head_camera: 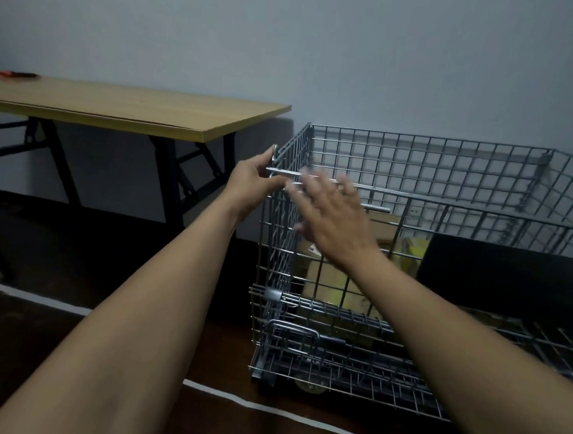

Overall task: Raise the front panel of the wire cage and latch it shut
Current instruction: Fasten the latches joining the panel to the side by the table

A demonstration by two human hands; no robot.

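A grey wire cage (426,165) stands on the dark floor at the right. Its front panel (278,246) is upright at the left front corner. My left hand (251,186) pinches the shiny latch rod (283,172) at the panel's top left corner. My right hand (332,216), blurred, hovers with fingers spread just in front of the panel's top rail, holding nothing. A folded handle (293,328) hangs low on the cage front.
A wooden folding table (134,110) with black legs stands at the left, an orange tool (15,74) on its far end. Cardboard boxes (328,279) and yellow packets (414,248) lie inside the cage. White tape lines (266,408) cross the floor.
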